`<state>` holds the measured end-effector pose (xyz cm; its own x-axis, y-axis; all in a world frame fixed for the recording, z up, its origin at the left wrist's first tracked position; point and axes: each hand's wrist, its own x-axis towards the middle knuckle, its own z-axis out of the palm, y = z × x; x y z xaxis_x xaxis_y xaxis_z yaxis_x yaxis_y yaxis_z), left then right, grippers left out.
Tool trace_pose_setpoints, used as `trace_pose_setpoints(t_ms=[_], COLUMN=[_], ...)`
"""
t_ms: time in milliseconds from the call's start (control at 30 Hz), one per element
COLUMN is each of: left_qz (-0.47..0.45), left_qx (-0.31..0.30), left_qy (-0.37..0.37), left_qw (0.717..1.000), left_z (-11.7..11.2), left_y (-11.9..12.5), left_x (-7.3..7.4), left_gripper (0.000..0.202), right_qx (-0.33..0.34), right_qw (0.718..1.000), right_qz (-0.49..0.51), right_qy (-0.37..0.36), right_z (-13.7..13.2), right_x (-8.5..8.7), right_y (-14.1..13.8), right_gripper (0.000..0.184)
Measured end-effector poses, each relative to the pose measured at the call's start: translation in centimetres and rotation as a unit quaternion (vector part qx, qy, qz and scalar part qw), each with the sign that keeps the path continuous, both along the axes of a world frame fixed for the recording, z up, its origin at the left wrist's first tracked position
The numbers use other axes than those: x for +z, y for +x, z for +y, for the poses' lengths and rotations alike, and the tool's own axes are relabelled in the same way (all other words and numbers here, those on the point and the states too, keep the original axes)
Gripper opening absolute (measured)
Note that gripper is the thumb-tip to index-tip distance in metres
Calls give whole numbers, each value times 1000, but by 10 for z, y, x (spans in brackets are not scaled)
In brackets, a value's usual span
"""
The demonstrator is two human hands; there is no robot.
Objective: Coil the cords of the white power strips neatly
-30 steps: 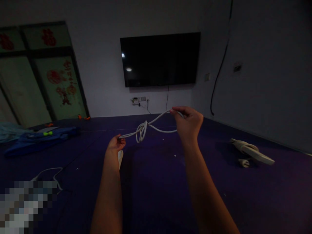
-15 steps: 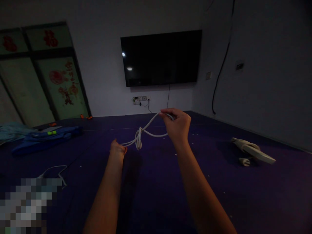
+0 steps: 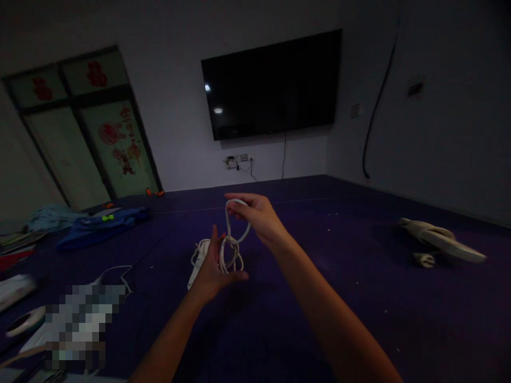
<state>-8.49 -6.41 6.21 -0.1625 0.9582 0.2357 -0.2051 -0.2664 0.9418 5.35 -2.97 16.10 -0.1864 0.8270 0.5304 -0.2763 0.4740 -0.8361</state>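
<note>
My right hand (image 3: 251, 215) is closed on a white cord (image 3: 228, 218), pinching its upper loop between thumb and fingers. Below that grip the cord is knotted into a small bundle of hanging loops. Beside the bundle is my left hand (image 3: 215, 271), thumb and fingers spread around the loops; whether it touches them I cannot tell. Behind the left hand shows a white power strip (image 3: 195, 272), partly hidden, with cord looped at its upper end.
On the purple floor (image 3: 303, 319), a second power strip (image 3: 447, 242) with wrapped cord and a plug (image 3: 423, 259) lies right. Blue clothing (image 3: 104, 226), a roll of tape (image 3: 27, 322) and a thin white cable (image 3: 115, 267) lie left. A television (image 3: 275, 88) hangs ahead.
My hands have come closer together. The left let go of the stretched cord and spread beside the bundle; the right moved left, still gripping. The power strip came into view and the camera turned left.
</note>
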Motion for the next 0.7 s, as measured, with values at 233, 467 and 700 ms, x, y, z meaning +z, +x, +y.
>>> trace_pose_setpoints(t_ms=[233,467,700], left_qz=[33,173,428], left_qx=[38,74,103], left_qy=[27,-127,-196], left_qw=[998,974,876], left_z=[35,57,71], left_y=[-12,-67,-90], left_x=[-6,26,6], left_gripper=[51,12,7], right_qx=[129,-35,-89], right_qw=[991,995,976], right_qz=[-12,-82,-196], right_qy=[-21,-50,25], right_z=[1,37,52], right_x=[-13,-31,-46], right_y=[-18,-15,-12], right_gripper=[30,18,15])
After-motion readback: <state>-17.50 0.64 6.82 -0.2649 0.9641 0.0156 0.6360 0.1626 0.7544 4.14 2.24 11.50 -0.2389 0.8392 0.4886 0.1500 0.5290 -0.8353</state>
